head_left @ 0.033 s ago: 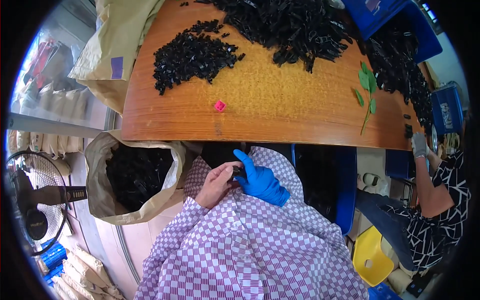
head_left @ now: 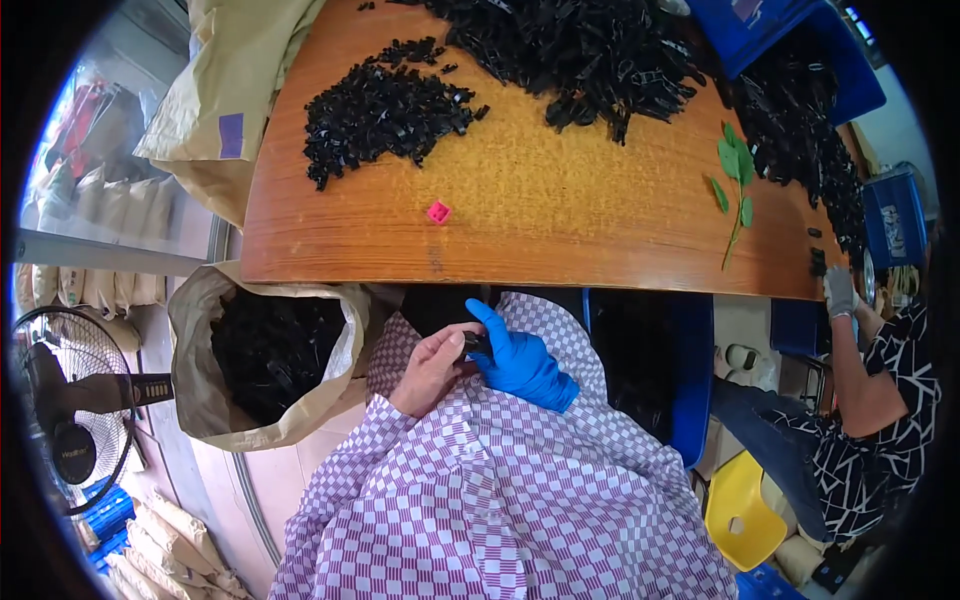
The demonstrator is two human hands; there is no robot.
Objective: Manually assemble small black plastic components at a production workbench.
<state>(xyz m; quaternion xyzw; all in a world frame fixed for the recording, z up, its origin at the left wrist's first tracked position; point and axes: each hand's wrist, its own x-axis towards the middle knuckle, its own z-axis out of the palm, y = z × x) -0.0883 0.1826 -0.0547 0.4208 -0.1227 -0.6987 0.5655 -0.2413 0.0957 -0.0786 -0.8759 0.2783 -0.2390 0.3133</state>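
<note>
My bare left hand [head_left: 432, 370] is closed, its thumb and fingers pinching a small black plastic part [head_left: 477, 345] in front of my lap. My right hand [head_left: 522, 362], in a blue glove, is closed round the other side of the same part, with the thumb raised. Most of the part is hidden by the fingers, so its exact kind cannot be made out. On the wooden table [head_left: 340, 245] beyond my hands lie a smaller heap of short black plastic pieces [head_left: 380, 125] and a larger heap of longer black pieces [head_left: 580, 60].
An open paper sack [head_left: 205, 415] of black pieces stands left, near a fan [head_left: 75, 400]. A pink cube [head_left: 439, 212] and a leafy sprig [head_left: 738, 170] lie on the table. Blue bins [head_left: 692, 400] stand beneath it. At right, a gloved co-worker's hand [head_left: 840, 290] touches the table edge.
</note>
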